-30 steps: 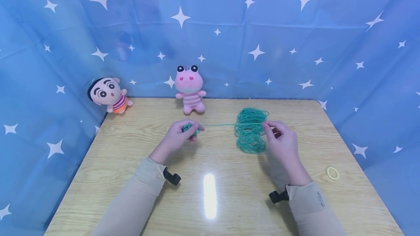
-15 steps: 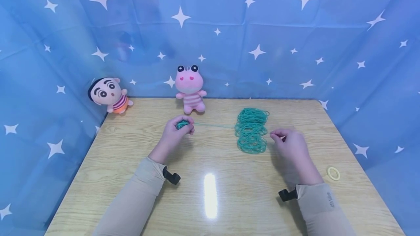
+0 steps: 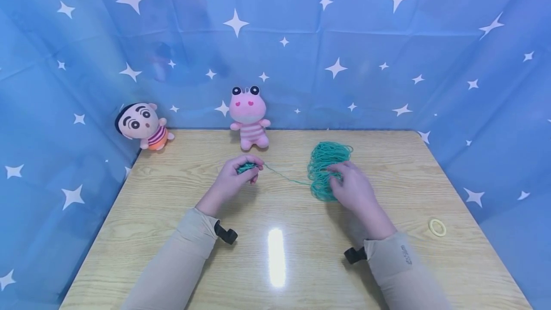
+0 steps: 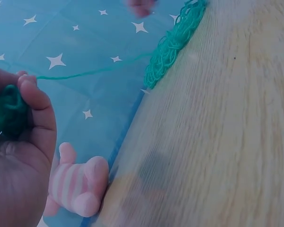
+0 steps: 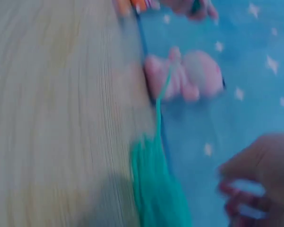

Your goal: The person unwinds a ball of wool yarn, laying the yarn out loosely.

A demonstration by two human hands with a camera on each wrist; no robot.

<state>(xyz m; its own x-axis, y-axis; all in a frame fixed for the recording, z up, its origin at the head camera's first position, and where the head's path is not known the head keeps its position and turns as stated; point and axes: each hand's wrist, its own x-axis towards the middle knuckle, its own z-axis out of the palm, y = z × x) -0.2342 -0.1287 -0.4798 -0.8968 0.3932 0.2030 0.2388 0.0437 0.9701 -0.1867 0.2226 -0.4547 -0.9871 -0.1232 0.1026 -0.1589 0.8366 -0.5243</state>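
Observation:
A small wound ball of green yarn (image 3: pixel 246 168) sits in my left hand (image 3: pixel 230 178), gripped between curled fingers and thumb. In the left wrist view, the ball (image 4: pixel 9 111) fills the palm. From its fingertips a slack strand (image 3: pixel 286 178) runs right to a loose, looped heap of green yarn (image 3: pixel 328 153) on the table. My right hand (image 3: pixel 355 188) is over the heap's near right side, hiding part of it. The right wrist view, blurred, shows this hand (image 5: pixel 270 175) with its fingers loosely bent, a gap between thumb and fingers, and nothing in them.
A pink striped plush toy (image 3: pixel 249 118) sits at the table's back edge, and a black-haired plush doll (image 3: pixel 144 126) leans at the back left corner. A pale yellow ring (image 3: pixel 432 226) lies on the right of the wooden table (image 3: pixel 206 271). A starry blue curtain (image 3: pixel 284 85) hangs behind.
The right hand has let go of the strand, drawn back right, then come left over the heap. The strand has gone from taut to slack. The left hand shifted slightly left and back.

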